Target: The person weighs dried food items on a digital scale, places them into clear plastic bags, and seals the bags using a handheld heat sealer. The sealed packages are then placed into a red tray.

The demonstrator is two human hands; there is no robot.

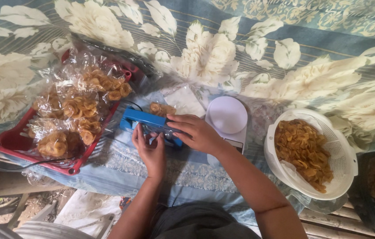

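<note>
Several filled bags (70, 117) already lie in the red tray (8, 144) at left; the basket (344, 161) at right holds loose chips (302, 150). At centre, the right hand (196, 132) presses flat on the blue sealer (150, 121), and the left hand (150, 148) pinches a clear bag (163, 109) under it.

Both forearms are bare from the elbows down; no sleeve reaches into view. The left hand (151, 150) and the right hand (196, 132) carry no gloves, rings, watch or bracelets. At the lower edge, dark grey cloth covers the person's lap or body.
</note>
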